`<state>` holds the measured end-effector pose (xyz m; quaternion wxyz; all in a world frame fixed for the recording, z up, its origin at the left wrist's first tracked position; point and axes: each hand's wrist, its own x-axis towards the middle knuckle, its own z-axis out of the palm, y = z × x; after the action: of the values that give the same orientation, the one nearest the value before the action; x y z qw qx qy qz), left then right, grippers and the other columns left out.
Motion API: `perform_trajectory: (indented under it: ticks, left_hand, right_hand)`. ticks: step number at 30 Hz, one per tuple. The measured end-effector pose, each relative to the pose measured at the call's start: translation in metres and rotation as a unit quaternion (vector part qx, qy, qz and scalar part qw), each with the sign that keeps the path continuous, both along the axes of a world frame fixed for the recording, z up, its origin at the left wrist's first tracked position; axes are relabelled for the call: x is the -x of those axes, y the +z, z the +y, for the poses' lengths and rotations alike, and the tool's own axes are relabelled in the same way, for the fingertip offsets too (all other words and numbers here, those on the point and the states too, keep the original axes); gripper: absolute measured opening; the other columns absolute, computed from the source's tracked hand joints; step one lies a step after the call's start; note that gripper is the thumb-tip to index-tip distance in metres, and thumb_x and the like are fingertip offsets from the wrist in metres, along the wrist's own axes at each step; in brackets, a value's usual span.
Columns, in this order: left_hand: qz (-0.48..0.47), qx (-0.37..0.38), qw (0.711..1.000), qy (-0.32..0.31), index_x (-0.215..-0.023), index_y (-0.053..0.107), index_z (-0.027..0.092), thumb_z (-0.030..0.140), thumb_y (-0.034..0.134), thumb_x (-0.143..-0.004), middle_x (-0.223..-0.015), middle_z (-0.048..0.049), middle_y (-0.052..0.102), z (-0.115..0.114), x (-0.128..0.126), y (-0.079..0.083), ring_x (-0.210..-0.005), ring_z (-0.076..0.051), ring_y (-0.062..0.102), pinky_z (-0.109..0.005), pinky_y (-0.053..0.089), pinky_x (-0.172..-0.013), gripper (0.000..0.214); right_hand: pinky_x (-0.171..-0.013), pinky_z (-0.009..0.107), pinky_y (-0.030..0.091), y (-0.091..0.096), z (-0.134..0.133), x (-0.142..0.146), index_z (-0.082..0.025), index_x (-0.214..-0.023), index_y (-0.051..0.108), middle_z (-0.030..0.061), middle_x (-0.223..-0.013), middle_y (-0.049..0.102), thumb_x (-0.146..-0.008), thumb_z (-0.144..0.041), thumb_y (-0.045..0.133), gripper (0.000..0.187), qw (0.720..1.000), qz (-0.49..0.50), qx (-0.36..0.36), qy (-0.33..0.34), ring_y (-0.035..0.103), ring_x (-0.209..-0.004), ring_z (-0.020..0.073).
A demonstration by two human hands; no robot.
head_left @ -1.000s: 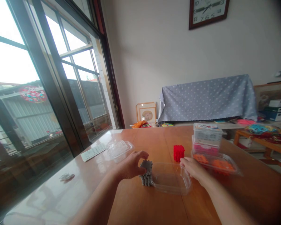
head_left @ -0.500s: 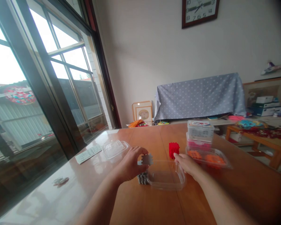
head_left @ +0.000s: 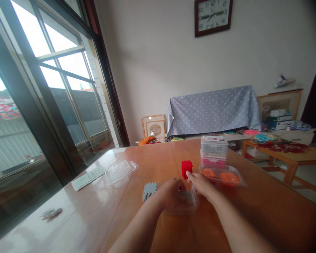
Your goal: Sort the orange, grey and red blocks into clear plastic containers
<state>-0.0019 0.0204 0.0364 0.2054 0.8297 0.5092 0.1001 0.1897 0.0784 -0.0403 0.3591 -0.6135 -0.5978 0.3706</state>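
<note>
A clear plastic tray [head_left: 192, 207] lies on the wooden table [head_left: 100, 207] in front of me. My left hand [head_left: 171, 193] reaches into the tray with fingers curled on a flat grey foam piece, partly hidden. My right hand [head_left: 200, 184] rests on the tray's far right rim, fingers closed against it. A small stack of grey foam puzzle pieces [head_left: 149, 191] stands on the table just left of my left hand. A red foam cube [head_left: 186, 169] stands behind the tray.
A clear lid [head_left: 120, 171] and a printed paper slip [head_left: 86, 177] lie at the left. A tray of orange pieces [head_left: 221, 176] and two stacked boxes [head_left: 214, 151] sit at the right. A small dark object [head_left: 51, 213] lies near the window side.
My left hand lifted one grey piece off the stack and carried it right, into the clear tray. The right hand stayed on the tray rim. The camera view shifted rightward.
</note>
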Motion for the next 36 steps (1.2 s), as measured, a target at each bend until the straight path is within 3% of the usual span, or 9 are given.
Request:
perform_trajectory:
  ticks: [5, 12, 23, 27, 33, 36]
  left_hand:
    - [0.067, 0.012, 0.997, 0.019, -0.103, 0.071, 0.029, 0.042, 0.077, -0.065, -0.1, -0.0015, 0.074, 0.004, -0.005, -0.003, -0.087, -0.026, 0.066, -0.032, 0.047, -0.073, 0.04]
    - [0.046, -0.006, 0.999, 0.027, -0.108, 0.07, 0.027, 0.037, 0.074, -0.071, -0.109, -0.0033, 0.074, 0.005, -0.004, -0.009, -0.09, -0.026, 0.068, -0.033, 0.048, -0.077, 0.039]
    - [0.025, -0.004, 0.998, 0.052, -0.102, 0.073, 0.029, 0.025, 0.059, -0.078, -0.094, -0.0023, 0.077, -0.003, -0.007, -0.002, -0.085, -0.024, 0.069, -0.03, 0.046, -0.071, 0.028]
    - [0.032, -0.002, 0.997, 0.066, -0.101, 0.074, 0.027, 0.024, 0.058, -0.079, -0.095, -0.0032, 0.077, -0.003, -0.008, -0.001, -0.086, -0.023, 0.069, -0.029, 0.045, -0.071, 0.028]
    - [0.005, -0.001, 1.0, 0.001, -0.097, 0.074, 0.023, 0.021, 0.056, -0.08, -0.093, -0.0017, 0.077, -0.007, -0.007, -0.002, -0.084, -0.02, 0.067, -0.026, 0.044, -0.069, 0.025]
    - [-0.018, 0.006, 1.0, 0.005, -0.097, 0.073, 0.022, 0.019, 0.056, -0.08, -0.092, -0.0022, 0.076, -0.01, -0.006, 0.001, -0.082, -0.019, 0.067, -0.025, 0.044, -0.068, 0.024]
  right_hand:
    - [-0.05, 0.024, 0.028, -0.001, 0.002, 0.0, -0.018, -0.08, 0.06, 0.0002, -0.063, 0.055, -0.096, -0.066, 0.035, 0.056, 1.0, -0.002, 0.006, -0.002, 0.046, -0.052, 0.0134]
    - [-0.053, 0.025, 0.031, 0.001, 0.0, 0.0, -0.017, -0.081, 0.063, 0.0013, -0.063, 0.058, -0.096, -0.067, 0.038, 0.058, 1.0, -0.024, 0.0, 0.0, 0.049, -0.055, 0.0144]
    - [-0.053, 0.025, 0.026, 0.006, -0.005, 0.002, -0.019, -0.072, 0.057, -0.0033, -0.057, 0.044, -0.095, -0.043, 0.046, 0.035, 0.999, -0.042, -0.004, 0.013, 0.046, -0.055, 0.0131]
    - [-0.054, 0.025, 0.025, 0.008, -0.006, 0.003, -0.018, -0.072, 0.057, -0.0024, -0.058, 0.046, -0.096, -0.042, 0.045, 0.035, 0.999, -0.047, -0.004, 0.014, 0.047, -0.057, 0.0137]
    - [-0.054, 0.025, 0.025, 0.012, -0.007, 0.003, -0.017, -0.073, 0.058, -0.0008, -0.059, 0.05, -0.096, -0.041, 0.046, 0.036, 0.999, -0.052, -0.004, 0.014, 0.049, -0.059, 0.0141]
    - [-0.053, 0.025, 0.025, 0.011, -0.007, 0.003, -0.017, -0.072, 0.058, -0.0011, -0.059, 0.049, -0.095, -0.042, 0.047, 0.035, 0.999, -0.051, -0.003, 0.014, 0.048, -0.059, 0.0138]
